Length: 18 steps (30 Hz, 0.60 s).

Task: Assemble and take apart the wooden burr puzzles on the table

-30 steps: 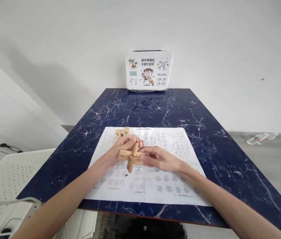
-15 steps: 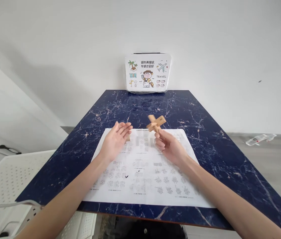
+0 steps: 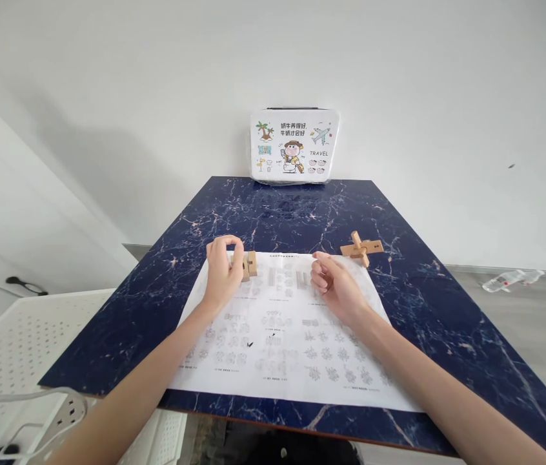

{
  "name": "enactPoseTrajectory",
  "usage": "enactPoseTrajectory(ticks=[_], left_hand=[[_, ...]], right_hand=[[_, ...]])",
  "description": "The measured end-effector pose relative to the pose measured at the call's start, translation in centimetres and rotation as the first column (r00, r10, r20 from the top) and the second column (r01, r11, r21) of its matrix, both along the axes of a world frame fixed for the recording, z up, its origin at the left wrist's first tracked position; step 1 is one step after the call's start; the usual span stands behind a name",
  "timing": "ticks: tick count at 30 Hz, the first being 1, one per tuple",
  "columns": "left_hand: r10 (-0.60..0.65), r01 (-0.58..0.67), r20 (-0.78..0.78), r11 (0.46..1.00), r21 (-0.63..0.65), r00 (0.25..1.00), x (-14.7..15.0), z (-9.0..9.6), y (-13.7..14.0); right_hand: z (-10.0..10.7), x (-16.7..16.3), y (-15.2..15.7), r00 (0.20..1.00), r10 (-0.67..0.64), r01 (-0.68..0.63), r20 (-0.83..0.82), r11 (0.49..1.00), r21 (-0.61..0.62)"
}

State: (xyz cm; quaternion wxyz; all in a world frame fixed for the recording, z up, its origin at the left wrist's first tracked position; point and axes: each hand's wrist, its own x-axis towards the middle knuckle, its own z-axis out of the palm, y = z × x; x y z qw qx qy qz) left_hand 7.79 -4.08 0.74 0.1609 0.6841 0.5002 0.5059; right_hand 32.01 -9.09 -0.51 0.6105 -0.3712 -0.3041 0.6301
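Note:
My left hand [image 3: 224, 265] is closed at the left part of the paper, with thumb and fingers curled against a small wooden puzzle block [image 3: 252, 265]. The hand covers part of that block. My right hand [image 3: 335, 284] is loosely closed over the paper's right side, and nothing shows in its fingers. Beyond it, a cross-shaped wooden puzzle piece [image 3: 361, 249] rests at the top right corner of the paper, apart from the hand. Beneath both hands lies the printed instruction sheet [image 3: 273, 361], covered with small diagrams.
The dark blue marbled table [image 3: 292, 219] carries everything. At its far edge a white cartoon-printed box [image 3: 295, 145] stands against the wall. A white perforated stand [image 3: 26, 329] with a cable is on the left. A clear plastic bottle [image 3: 500, 279] lies on the floor to the right.
The cross-shaped piece has left my right hand and now rests on the right. My left hand, earlier spread open, has curled its fingers at the block. The view has shifted slightly.

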Motion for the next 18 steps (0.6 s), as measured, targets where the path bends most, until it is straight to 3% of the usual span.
enactPoseTrajectory(ticks=[3,8,12,15,18], left_hand=[[0.023,-0.022,0.006,1.0,-0.019,1.0,-0.3,-1.1,1.0],[-0.007,0.035,0.13,0.976,-0.213,0.991,-0.4,-1.8,1.2],[-0.115,0.077,-0.085,0.931,-0.357,0.99,-0.2,-1.8,0.8],[-0.231,0.131,-0.292,0.937,-0.323,0.928,-0.1,-1.8,0.6],[-0.375,0.269,-0.367,0.912,-0.308,0.851,0.0,-1.6,0.2]], right_hand=[[0.5,-0.5,-0.5,0.991,0.075,-0.074,0.113,0.997,-0.01],[0.5,-0.6,-0.7,0.97,0.122,-0.128,0.211,0.992,0.012],[0.4,-0.6,-0.7,0.958,0.139,-0.147,0.249,0.989,0.012],[0.5,-0.7,-0.7,0.949,0.154,-0.164,0.274,0.986,0.013],[0.3,-0.8,-0.7,0.934,0.168,-0.186,0.315,0.982,0.027]])
